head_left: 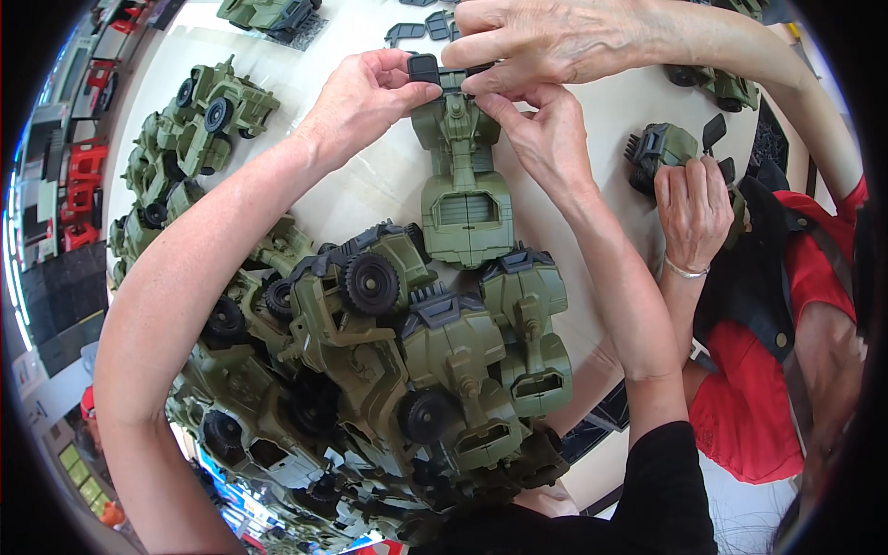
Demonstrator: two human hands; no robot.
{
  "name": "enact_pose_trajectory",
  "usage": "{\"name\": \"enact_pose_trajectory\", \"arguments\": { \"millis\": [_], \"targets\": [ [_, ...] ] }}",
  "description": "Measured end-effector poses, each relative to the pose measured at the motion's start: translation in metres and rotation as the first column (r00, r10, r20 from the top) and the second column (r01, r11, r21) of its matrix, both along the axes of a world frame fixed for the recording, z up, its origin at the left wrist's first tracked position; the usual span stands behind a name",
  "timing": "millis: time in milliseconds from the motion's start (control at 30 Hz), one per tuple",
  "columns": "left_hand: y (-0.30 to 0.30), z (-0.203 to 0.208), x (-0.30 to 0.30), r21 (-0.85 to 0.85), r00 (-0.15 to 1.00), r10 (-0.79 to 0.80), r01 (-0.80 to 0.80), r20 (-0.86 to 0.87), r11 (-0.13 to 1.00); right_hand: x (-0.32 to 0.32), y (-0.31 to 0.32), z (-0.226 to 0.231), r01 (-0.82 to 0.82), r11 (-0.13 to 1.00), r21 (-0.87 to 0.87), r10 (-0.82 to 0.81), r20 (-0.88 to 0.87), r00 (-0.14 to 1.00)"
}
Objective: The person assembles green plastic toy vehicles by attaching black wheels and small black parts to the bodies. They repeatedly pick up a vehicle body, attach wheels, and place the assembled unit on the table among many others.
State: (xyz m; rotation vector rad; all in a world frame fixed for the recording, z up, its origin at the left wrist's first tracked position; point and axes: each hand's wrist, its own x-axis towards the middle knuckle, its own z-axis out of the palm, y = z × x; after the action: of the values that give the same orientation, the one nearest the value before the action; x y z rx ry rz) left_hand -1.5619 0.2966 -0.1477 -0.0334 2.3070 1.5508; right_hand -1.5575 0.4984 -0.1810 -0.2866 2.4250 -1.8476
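A green toy military vehicle point(467, 217) lies on the table in front of me, its far end between my hands. My left hand point(356, 102) pinches a small black panel point(424, 69) at that end's left corner. My right hand point(548, 134) is closed at the right corner, its thumb against the vehicle. A co-worker's hand point(546, 42) reaches across from the right above it and partly covers my right fingertips, so what they pinch besides the vehicle is hard to see.
A large heap of green toy vehicles point(361, 361) rises close to me, below the held one. More toy vehicles point(199, 116) stand at the left. Black panels point(437, 25) lie at the far edge. The co-worker's other hand point(694, 208) rests on another vehicle point(661, 153) at the right.
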Motion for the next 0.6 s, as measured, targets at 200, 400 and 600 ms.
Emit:
{"name": "enact_pose_trajectory", "arguments": {
  "millis": [200,400,600],
  "targets": [
    [0.005,0.014,0.009,-0.368,0.968,-0.166,0.087,-0.189,0.926,0.003,-0.01,-0.007,0.084,0.996,0.009,-0.077,-0.332,0.94],
    [0.002,0.007,0.016,-0.275,0.93,-0.227,0.146,-0.289,0.95,0.003,-0.002,-0.012,-0.015,1.0,0.027,0.023,-0.318,0.948],
    [0.001,0.002,0.019,-0.363,0.937,-0.263,0.168,-0.23,0.916,-0.004,0.008,0.002,-0.02,0.978,0.209,0.135,-0.552,0.823]
  ]
}}
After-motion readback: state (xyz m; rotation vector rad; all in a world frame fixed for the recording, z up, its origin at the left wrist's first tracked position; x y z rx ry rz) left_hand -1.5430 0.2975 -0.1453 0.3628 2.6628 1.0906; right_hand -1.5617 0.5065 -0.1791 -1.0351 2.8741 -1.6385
